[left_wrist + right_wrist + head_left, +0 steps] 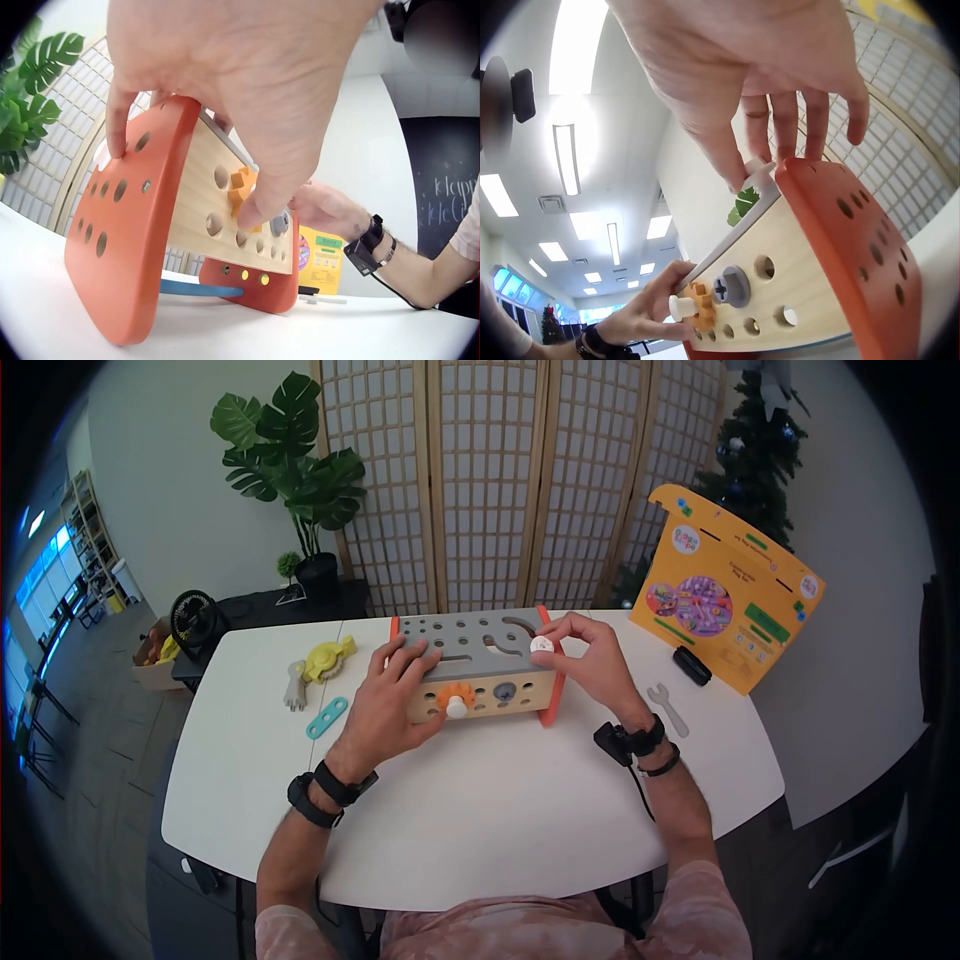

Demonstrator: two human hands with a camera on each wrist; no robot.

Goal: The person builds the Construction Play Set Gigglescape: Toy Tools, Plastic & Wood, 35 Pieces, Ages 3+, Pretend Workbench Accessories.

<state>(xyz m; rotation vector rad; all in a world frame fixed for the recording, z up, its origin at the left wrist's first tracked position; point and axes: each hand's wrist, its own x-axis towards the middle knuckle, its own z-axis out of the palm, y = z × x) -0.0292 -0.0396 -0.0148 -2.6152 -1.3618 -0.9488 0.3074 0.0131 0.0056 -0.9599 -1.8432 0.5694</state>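
A toy workbench [465, 622] with a grey slotted top, wooden front and red end panels stands on the table. My left hand [388, 705] holds it by the left end, fingers spread over the top and thumb at the front by the orange gear [241, 196]. A white peg [681, 307] sticks out through that gear, and a grey cross-slotted screw [732, 287] sits beside it. At the top's right end, my right hand [598, 663] pinches a white round-headed piece [541, 645] between thumb and fingers. Whatever lies under its head is hidden.
On the white table [480, 800], left of the bench, lie a yellow toy piece [328, 658], a grey hammer-like piece [296, 686] and a teal strip [327, 718]. To the right are a grey wrench [668, 710], a black case [692, 666] and an orange box [730, 595].
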